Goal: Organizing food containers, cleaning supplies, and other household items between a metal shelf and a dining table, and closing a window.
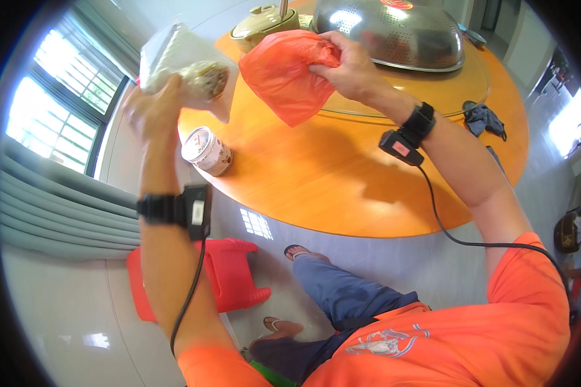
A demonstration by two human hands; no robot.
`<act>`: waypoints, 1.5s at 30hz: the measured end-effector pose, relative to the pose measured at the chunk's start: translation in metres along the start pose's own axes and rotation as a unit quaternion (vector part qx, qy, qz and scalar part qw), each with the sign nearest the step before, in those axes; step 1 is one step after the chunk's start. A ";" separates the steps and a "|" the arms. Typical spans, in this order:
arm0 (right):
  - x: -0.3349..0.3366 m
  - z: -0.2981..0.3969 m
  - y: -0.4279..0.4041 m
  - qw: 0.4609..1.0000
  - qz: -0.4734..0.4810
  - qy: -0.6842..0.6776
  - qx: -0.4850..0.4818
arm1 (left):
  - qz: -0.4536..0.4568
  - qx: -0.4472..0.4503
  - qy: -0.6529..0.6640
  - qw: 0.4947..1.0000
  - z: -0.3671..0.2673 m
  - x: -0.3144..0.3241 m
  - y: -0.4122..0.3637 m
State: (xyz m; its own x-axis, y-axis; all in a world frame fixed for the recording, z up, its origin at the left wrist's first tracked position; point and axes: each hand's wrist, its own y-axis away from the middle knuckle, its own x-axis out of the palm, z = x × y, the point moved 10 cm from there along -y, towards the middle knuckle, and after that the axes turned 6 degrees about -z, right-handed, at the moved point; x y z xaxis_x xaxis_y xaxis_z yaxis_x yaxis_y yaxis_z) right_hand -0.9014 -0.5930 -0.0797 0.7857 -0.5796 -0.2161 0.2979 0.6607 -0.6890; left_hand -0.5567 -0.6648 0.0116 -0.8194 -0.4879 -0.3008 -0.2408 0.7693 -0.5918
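Note:
My left hand (152, 104) is closed around a clear plastic bag (208, 80) with light and brownish contents, raised beyond the left edge of the table. In my right hand (346, 65) is the gathered top of a red plastic bag (290, 72); its lower part hangs over the table, just right of the clear bag. What the red bag holds, if anything, cannot be told. Below the clear bag, a printed can (208, 152) stands at the left edge of the round wooden table (319, 193).
A perforated metal dome cover (392, 38) rests on the glass turntable (474, 92). A lidded ceramic pot (261, 24) stands at the far left of the table, dark cloth (484, 121) at its right. A red plastic stool (232, 275) is on the floor below left.

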 end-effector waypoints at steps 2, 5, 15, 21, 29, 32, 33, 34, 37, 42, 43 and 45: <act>-0.011 0.023 0.002 0.997 -0.002 0.025 -0.068 | -0.013 -0.004 0.039 0.999 -0.013 -0.058 0.012; -0.030 0.057 0.013 0.994 0.027 0.007 -0.102 | -0.037 0.004 0.080 0.996 -0.030 -0.155 0.037; -0.001 0.117 0.104 0.943 0.251 -0.170 -0.136 | -0.302 0.008 -0.322 0.897 -0.125 -0.490 0.268; 0.057 0.195 0.127 0.907 0.333 -0.203 -0.160 | -0.433 -0.087 -0.474 0.761 -0.196 -0.660 0.365; 0.126 0.294 0.195 0.845 0.398 -0.324 -0.151 | -0.408 -0.101 -0.759 0.497 -0.232 -0.739 0.404; 0.133 0.329 0.219 0.835 0.415 -0.315 -0.176 | -0.405 -0.114 -0.779 0.464 -0.217 -0.737 0.404; 0.136 0.337 0.228 0.819 0.431 -0.337 -0.171 | -0.414 -0.132 -0.782 0.448 -0.213 -0.743 0.407; 0.140 0.344 0.236 0.813 0.445 -0.338 -0.164 | -0.391 -0.158 -0.793 0.440 -0.207 -0.756 0.411; 0.144 0.371 0.252 0.798 0.449 -0.342 -0.210 | -0.371 -0.213 -0.800 0.420 -0.187 -0.770 0.424; 0.166 0.414 0.264 0.796 0.442 -0.331 -0.248 | -0.333 -0.174 -0.849 0.371 -0.184 -0.708 0.411; 0.172 0.427 0.267 0.792 0.446 -0.331 -0.254 | -0.281 -0.118 -0.896 0.323 -0.187 -0.693 0.406; 0.183 0.457 0.279 0.782 0.455 -0.337 -0.262 | -0.230 -0.100 -0.913 0.322 -0.178 -0.711 0.419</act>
State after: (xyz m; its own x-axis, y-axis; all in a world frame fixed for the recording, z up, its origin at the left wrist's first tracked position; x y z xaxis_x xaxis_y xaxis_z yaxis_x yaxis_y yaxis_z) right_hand -0.4268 -0.2962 0.0048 0.7030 0.5159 -0.4895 -0.6744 0.2649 -0.6892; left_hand -0.1677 0.0784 0.1109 0.9548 0.1423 -0.2609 -0.2956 0.3642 -0.8832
